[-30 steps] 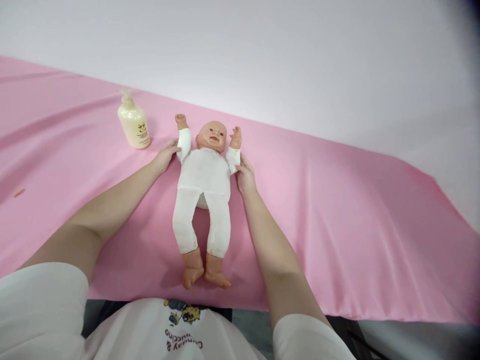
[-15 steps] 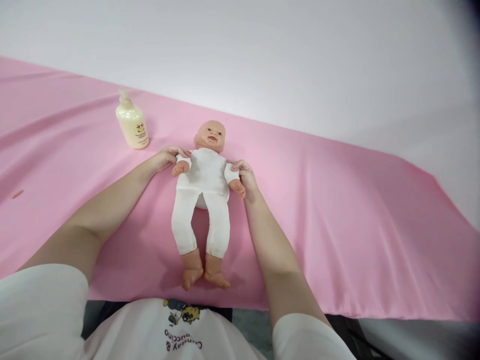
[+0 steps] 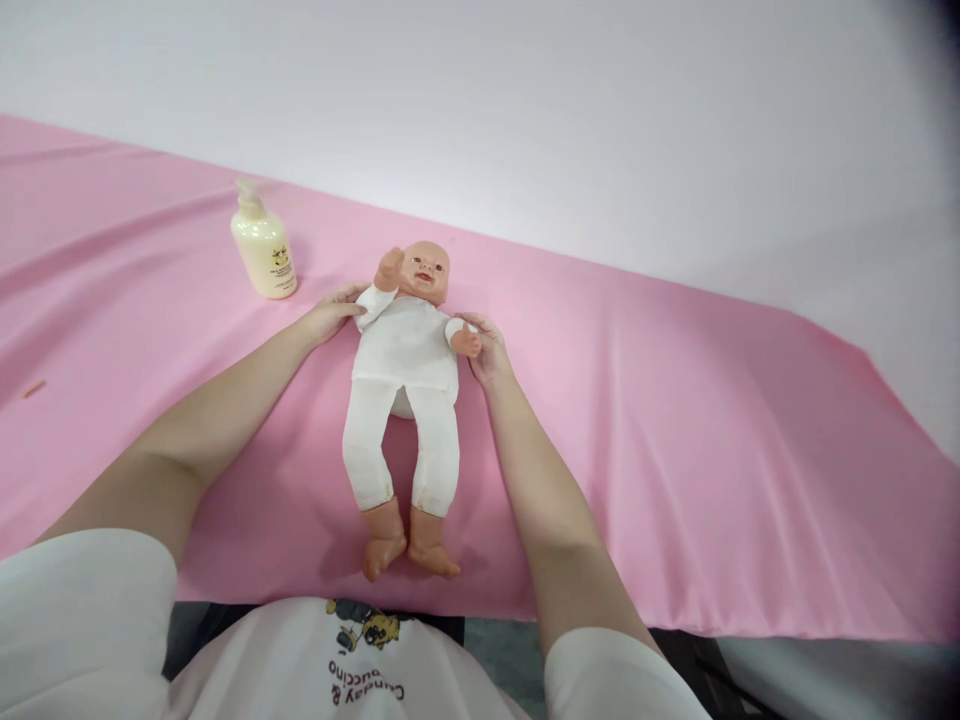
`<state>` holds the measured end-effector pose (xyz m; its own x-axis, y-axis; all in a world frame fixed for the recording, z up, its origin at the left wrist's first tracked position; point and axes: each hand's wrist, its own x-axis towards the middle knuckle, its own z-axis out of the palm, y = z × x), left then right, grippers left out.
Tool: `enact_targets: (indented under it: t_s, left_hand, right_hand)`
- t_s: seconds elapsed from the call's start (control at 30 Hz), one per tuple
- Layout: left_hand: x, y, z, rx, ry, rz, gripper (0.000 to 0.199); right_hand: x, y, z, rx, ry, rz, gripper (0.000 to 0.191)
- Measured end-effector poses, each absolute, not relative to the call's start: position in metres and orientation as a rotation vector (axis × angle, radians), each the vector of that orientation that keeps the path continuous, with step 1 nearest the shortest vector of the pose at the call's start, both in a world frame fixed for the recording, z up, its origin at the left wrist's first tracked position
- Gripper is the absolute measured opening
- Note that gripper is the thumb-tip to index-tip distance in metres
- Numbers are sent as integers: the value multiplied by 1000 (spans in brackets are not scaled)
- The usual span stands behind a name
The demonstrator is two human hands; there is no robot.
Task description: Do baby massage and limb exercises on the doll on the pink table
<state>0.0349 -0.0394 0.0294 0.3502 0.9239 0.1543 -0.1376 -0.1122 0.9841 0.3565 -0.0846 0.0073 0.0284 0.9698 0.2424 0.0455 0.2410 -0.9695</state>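
Head view: grasping with the left hand point(image 3: 335, 312) one white-sleeved arm of a bald plastic baby doll point(image 3: 405, 345) in white cloth top and trousers, laid face up between both grips on a smooth pink fabric cover point(image 3: 675, 430). Touching its other arm with the right hand point(image 3: 487, 348); cannot tell whether closed around it, with fingers partly hidden. Pointing head just beyond the grips, feet well nearer. Showing, near and outward of the left grip, an upright pale-yellow pump bottle point(image 3: 264, 252).
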Motion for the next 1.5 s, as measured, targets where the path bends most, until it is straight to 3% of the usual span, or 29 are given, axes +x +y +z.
enact_targets:
  t_s: [0.2, 0.37, 0.63, 0.97, 1.5]
  left_hand:
    - [34, -38, 26, 1530, 1007, 1227, 87]
    - [35, -41, 26, 1691, 1091, 1203, 83]
    - [36, -41, 24, 1852, 1179, 1151, 66]
    - [36, -43, 27, 2121, 1439, 921, 65]
    - [36, -40, 23, 2075, 1287, 1025, 68]
  right_hand:
    - [356, -83, 6, -1050, -1170, 1035, 77]
    - [354, -90, 9, -1082, -1210, 934, 95]
    - [357, -88, 5, -1173, -1319, 811, 84]
    - [357, -90, 10, -1220, -1344, 775, 67]
    - [363, -78, -11, -1184, -1174, 846, 54]
